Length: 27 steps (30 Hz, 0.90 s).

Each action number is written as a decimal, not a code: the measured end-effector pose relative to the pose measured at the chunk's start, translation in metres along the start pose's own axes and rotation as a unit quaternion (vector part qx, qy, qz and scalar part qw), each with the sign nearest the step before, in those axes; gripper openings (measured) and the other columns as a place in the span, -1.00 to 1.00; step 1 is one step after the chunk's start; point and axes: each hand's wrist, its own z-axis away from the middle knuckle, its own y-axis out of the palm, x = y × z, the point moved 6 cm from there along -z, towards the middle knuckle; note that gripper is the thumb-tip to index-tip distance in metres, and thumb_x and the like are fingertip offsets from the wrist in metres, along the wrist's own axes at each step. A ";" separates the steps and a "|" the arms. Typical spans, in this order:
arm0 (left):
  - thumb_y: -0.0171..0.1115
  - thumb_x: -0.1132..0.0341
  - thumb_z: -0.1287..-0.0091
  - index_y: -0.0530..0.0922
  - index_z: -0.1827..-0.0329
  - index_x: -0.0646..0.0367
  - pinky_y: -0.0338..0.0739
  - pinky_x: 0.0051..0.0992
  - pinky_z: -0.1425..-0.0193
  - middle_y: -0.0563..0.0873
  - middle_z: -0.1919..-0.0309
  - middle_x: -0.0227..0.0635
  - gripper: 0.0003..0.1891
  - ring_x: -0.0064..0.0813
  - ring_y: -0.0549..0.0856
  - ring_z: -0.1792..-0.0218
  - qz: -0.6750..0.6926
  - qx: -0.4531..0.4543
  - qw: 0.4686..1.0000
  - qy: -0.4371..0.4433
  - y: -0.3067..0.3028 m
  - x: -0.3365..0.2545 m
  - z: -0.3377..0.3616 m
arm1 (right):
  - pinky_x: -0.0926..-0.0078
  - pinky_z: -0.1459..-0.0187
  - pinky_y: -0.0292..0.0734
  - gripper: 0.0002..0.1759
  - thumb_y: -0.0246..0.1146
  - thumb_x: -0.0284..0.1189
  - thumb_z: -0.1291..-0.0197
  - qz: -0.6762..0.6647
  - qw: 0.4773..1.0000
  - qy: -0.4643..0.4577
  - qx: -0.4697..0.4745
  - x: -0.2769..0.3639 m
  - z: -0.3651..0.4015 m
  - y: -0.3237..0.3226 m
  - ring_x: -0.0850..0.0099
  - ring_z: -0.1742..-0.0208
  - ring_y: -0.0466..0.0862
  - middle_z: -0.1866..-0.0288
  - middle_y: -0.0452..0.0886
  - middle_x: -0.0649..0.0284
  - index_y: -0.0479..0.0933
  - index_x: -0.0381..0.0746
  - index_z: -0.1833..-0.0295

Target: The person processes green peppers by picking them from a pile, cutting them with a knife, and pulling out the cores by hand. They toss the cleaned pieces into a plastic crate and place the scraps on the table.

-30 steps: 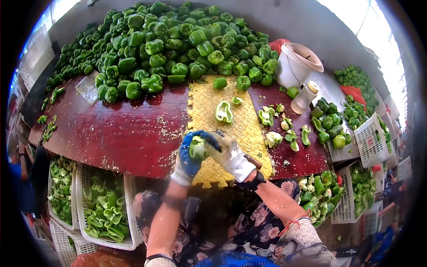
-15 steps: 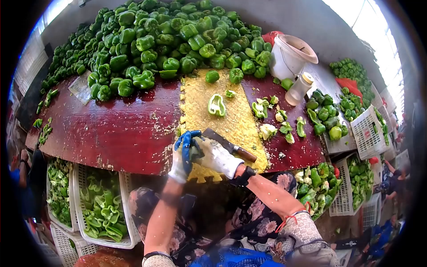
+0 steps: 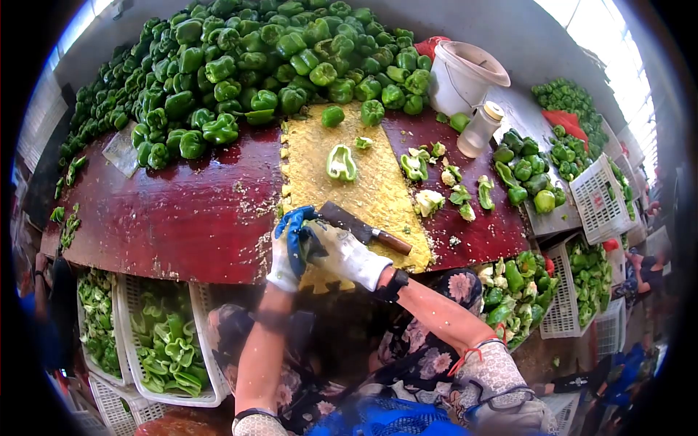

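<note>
My left hand [image 3: 292,247], in a white glove with blue coating, has bent fingers meeting my right hand [image 3: 343,251] over the front edge of the yellow mat [image 3: 378,190]. My right hand wears a white glove and curls inward; something dark green shows between the two, too hidden to name. Just beyond the right hand lies a cleaver [image 3: 350,223] with a wooden handle, flat on the mat. Farther up the mat sit a cut pepper half [image 3: 341,163], a small pepper scrap [image 3: 363,142] and two whole peppers.
A large heap of green peppers [image 3: 218,69] covers the back. On the right are a white bucket [image 3: 454,87], a clear jar [image 3: 478,132] and pepper cores [image 3: 429,201]. Crates of cut peppers stand below left [image 3: 214,363] and right [image 3: 560,291]. People are partly visible at both sides.
The camera view has shifted slightly, moving the table contents left and up in the picture. Both hands stay together near the mat's front edge, with little change in their pose.
</note>
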 end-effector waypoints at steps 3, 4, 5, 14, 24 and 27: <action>0.08 0.21 -0.52 0.60 -0.16 0.23 0.63 -0.48 -0.04 0.70 0.02 -0.30 -0.67 -0.44 0.70 0.04 0.024 -0.034 0.998 0.040 -0.017 0.021 -0.012 | 0.11 -0.15 0.55 -0.36 0.35 -0.39 -0.18 0.034 0.994 -0.066 -0.083 0.006 -0.002 0.002 -0.13 -0.16 0.58 -0.14 0.53 -0.20 0.34 -0.23 -0.37; 0.08 0.21 -0.52 0.60 -0.16 0.23 0.63 -0.48 -0.04 0.70 0.02 -0.30 -0.67 -0.44 0.70 0.04 0.024 -0.033 0.998 0.038 -0.021 0.029 -0.015 | 0.11 -0.15 0.55 -0.36 0.35 -0.39 -0.18 0.033 0.994 -0.064 -0.084 0.007 -0.002 0.007 -0.13 -0.16 0.58 -0.14 0.53 -0.20 0.34 -0.23 -0.37; 0.08 0.19 -0.52 0.60 -0.14 0.22 0.64 -0.45 -0.01 0.69 0.05 -0.31 -0.67 -0.44 0.69 0.08 0.038 -0.071 0.996 0.028 -0.031 0.038 -0.017 | 0.12 -0.16 0.56 -0.39 0.34 -0.38 -0.20 0.048 0.993 -0.001 -0.106 0.002 -0.005 0.010 -0.12 -0.15 0.58 -0.14 0.54 -0.19 0.35 -0.23 -0.36; 0.02 0.03 -0.57 0.60 -0.13 0.22 0.65 -0.33 -0.04 0.70 0.11 -0.28 -0.58 -0.37 0.68 0.15 0.355 -0.147 0.923 -0.029 -0.034 0.034 -0.018 | 0.18 -0.13 0.61 -0.35 0.33 -0.17 -0.31 0.083 0.966 0.114 -0.217 -0.013 -0.012 -0.044 0.06 -0.08 0.66 -0.16 0.58 -0.13 0.38 -0.28 -0.39; -0.09 -0.15 -0.57 0.41 -0.36 0.22 0.47 -0.36 -0.29 0.58 -0.11 -0.24 -0.39 -0.42 0.57 -0.12 0.148 -0.173 0.970 0.084 -0.033 0.018 -0.005 | 0.33 -0.16 0.56 -0.33 0.29 -0.15 -0.30 -0.322 0.876 0.242 -0.265 -0.019 -0.016 0.002 0.17 -0.07 0.68 -0.08 0.67 -0.05 0.38 -0.29 -0.41; 0.04 0.05 -0.57 0.44 -0.35 0.15 0.49 -0.34 -0.33 0.62 -0.12 -0.31 -0.55 -0.39 0.60 -0.18 0.042 -0.136 0.977 0.160 -0.057 0.053 -0.010 | 0.24 -0.31 0.50 -0.24 0.28 -0.05 -0.32 -0.432 0.893 0.081 -0.101 0.047 -0.044 0.000 0.13 -0.26 0.59 -0.20 0.64 0.03 0.31 -0.19 -0.51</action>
